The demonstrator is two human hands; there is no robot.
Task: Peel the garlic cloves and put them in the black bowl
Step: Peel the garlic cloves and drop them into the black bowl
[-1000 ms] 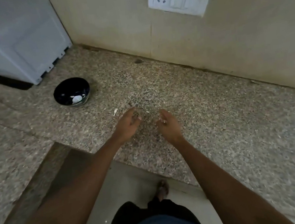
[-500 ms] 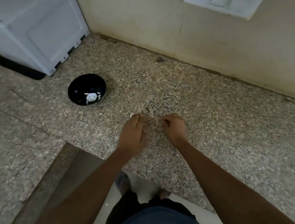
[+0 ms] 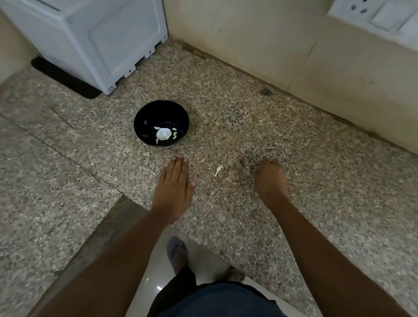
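The left hand (image 3: 173, 186) lies flat with fingers straight on the granite counter (image 3: 337, 195), near its front edge; the right hand (image 3: 270, 177) has fingers curled under, and whether it holds anything cannot be told. Between them lies a garlic piece (image 3: 218, 170) on bare stone. The black bowl (image 3: 161, 122), holding white garlic, sits just beyond the left fingertips, with open counter to the wall (image 3: 254, 36).

speckled granite counter (image 3: 337, 195) | beige wall (image 3: 252, 23) | white socket plate (image 3: 384, 10) | white appliance (image 3: 99, 32)

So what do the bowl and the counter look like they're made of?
The bowl: black with a glossy finish, so likely glazed ceramic, though smooth plastic cannot be ruled out. The counter: speckled grey, brown and pale grains with visible slab seams, which suggests polished granite or a similar stone.
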